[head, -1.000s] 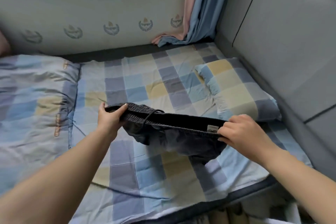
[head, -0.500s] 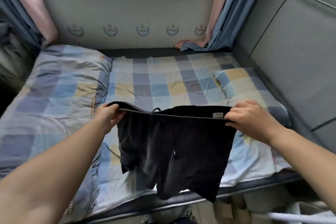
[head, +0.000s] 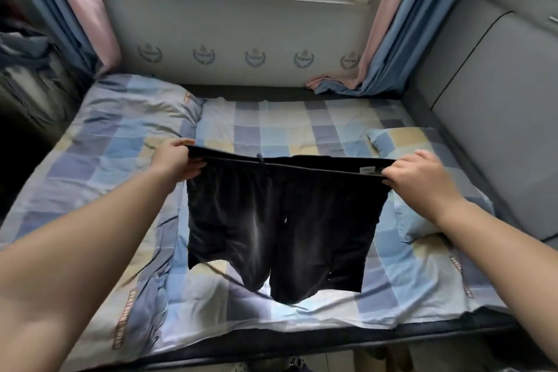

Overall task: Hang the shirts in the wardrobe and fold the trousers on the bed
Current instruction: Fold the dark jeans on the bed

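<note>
A pair of dark shorts (head: pixel 277 220) hangs by its waistband in the air above the bed (head: pixel 271 124). My left hand (head: pixel 178 160) grips the left end of the waistband and my right hand (head: pixel 419 172) grips the right end. The waistband is stretched flat between them, with a drawstring at the middle and a white label near my right hand. Both legs of the shorts hang straight down, their hems just above the checked sheet.
A folded checked duvet (head: pixel 99 154) covers the bed's left side and a checked pillow (head: pixel 422 154) lies at the right. A grey padded headboard (head: pixel 498 118) stands on the right. Pink and blue curtains (head: pixel 389 48) frame the window behind. Dark clutter (head: pixel 27 69) sits at far left.
Both hands have raised the shorts off the sheet and pulled the waistband wide. The bunched fabric has dropped open so the legs hang down. The view has tilted up towards the window.
</note>
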`<state>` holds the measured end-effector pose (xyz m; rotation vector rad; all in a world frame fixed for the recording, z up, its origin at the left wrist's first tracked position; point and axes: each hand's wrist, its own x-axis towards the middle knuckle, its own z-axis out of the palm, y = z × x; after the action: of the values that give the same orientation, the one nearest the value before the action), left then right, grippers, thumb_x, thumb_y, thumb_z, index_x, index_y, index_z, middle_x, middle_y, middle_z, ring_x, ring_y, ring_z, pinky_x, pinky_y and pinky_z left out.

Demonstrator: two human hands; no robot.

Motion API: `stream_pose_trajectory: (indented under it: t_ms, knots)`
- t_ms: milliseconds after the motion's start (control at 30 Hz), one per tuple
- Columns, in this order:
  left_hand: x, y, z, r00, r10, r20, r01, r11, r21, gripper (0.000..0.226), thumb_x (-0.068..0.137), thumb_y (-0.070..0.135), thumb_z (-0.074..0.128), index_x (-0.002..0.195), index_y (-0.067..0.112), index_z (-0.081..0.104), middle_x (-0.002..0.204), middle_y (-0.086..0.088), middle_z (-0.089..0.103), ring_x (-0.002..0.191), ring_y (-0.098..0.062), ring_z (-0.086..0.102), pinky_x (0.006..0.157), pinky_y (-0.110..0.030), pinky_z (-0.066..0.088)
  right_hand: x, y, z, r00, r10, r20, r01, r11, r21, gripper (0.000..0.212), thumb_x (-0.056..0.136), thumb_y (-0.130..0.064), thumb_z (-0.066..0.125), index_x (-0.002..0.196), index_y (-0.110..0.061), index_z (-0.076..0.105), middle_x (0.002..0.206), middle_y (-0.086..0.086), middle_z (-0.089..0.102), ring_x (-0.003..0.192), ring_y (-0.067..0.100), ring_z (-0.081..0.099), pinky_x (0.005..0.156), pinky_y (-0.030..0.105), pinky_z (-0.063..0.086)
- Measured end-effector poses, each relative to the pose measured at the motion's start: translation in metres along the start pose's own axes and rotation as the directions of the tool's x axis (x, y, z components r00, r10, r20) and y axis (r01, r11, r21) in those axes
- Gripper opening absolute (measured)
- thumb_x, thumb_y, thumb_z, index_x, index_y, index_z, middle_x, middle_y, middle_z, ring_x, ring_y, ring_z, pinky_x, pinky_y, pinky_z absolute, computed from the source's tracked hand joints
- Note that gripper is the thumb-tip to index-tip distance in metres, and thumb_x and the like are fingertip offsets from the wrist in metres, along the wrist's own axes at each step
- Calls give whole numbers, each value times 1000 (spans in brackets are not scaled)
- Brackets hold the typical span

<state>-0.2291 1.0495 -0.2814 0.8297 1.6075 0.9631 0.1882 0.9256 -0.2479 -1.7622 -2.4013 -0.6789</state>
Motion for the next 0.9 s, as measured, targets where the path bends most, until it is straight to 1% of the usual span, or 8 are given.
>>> stream_pose_trajectory:
  t_ms: [167,300,433,567,700,767,833,900]
  knots:
    - [-3,44,1,994,104,-29,-105,994,-33,34,93,4,29,84,23,55,80,-7,64,64,-17,67,58,-28,50,25,17,-6,995,85,-44,-86,996,-37,11,76,-5,74,68,-10,68,68,8,67,72,32,67,84,45,44]
    - [-12,38,-4,992,125,-26,-125,992,1,27,94,6,32,89,16,57,77,-9,65,56,-12,68,61,-27,51,16,11,-6,996,83,13,-82,994,-70,15,70,1,74,67,-11,67,65,7,65,68,31,66,79,43,45]
    - [-25,-1,-14,998,61,-25,-60,998,15,23,94,6,34,93,14,56,77,-13,64,53,-13,67,69,-31,51,-10,-13,4,991,96,94,-90,994,-57,15,68,-1,76,68,-14,68,65,5,65,64,29,65,68,37,44]
    - [-47,-65,-32,998,-55,-32,56,997,56,23,95,5,36,101,10,57,84,-16,65,71,-20,66,65,-30,51,-53,-52,23,965,102,242,-103,995,-8,11,70,-6,75,71,-16,69,68,4,65,66,30,64,63,35,41]
    - [-82,-130,-48,983,-179,-46,181,982,46,25,95,4,37,101,13,60,85,-13,68,74,-18,66,67,-29,50,-109,-88,38,962,46,269,-71,994,86,24,52,-1,85,59,-16,68,57,4,60,53,29,61,51,32,43]
    - [-100,-158,-55,973,-227,-46,228,973,29,25,96,5,38,105,13,60,92,-15,68,78,-20,67,65,-29,49,-136,-100,45,924,32,382,-59,996,59,17,67,-10,78,74,-23,70,72,-1,65,70,27,64,61,30,40]
    - [-122,-182,-60,967,-252,-50,253,967,32,26,95,5,39,107,14,61,95,-15,69,80,-19,67,62,-28,48,-165,-111,52,861,42,508,-61,998,21,15,84,-21,60,95,-28,68,92,-5,65,93,22,62,71,30,35]
    - [-145,-200,-63,960,-270,-71,272,962,22,26,95,5,38,105,14,60,91,-14,69,76,-18,67,62,-28,47,-190,-118,50,832,22,555,-44,999,26,19,87,-22,55,100,-28,68,96,-5,65,98,22,60,75,30,37]
